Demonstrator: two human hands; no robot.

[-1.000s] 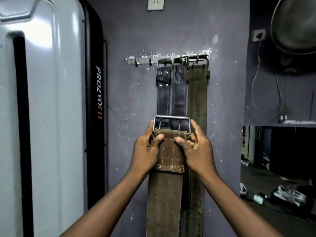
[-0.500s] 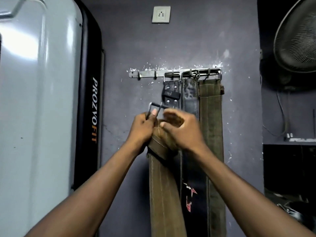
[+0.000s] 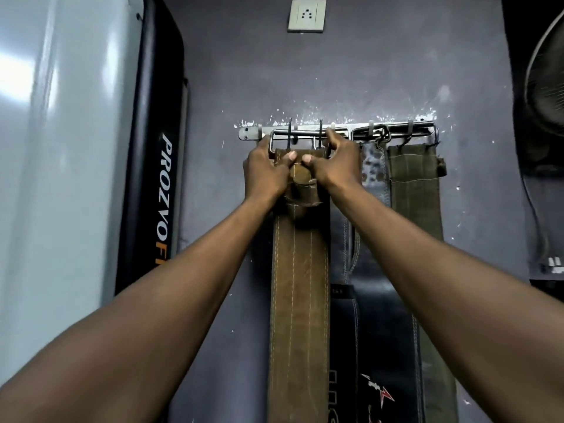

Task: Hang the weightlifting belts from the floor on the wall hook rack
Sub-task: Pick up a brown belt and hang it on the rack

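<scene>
A brown leather belt (image 3: 300,288) hangs straight down the wall from my hands. My left hand (image 3: 264,172) and my right hand (image 3: 337,164) both grip its top end just under the metal buckle (image 3: 305,134), thumbs pressed on the leather. The buckle is held against the left part of the metal wall hook rack (image 3: 250,133); whether it rests on a hook I cannot tell. To the right on the rack hang a black belt (image 3: 374,178) and an olive canvas belt (image 3: 415,190).
A tall white and black gym machine (image 3: 91,178) marked PROZVOFIT stands close on the left. A wall socket (image 3: 306,15) sits above the rack. A fan (image 3: 546,87) and dangling cables fill the right edge.
Both hands have lifted the brown belt's buckle from chest height up to the hook rack, and shifted it to the left of the hanging belts. My view has moved closer to the wall.
</scene>
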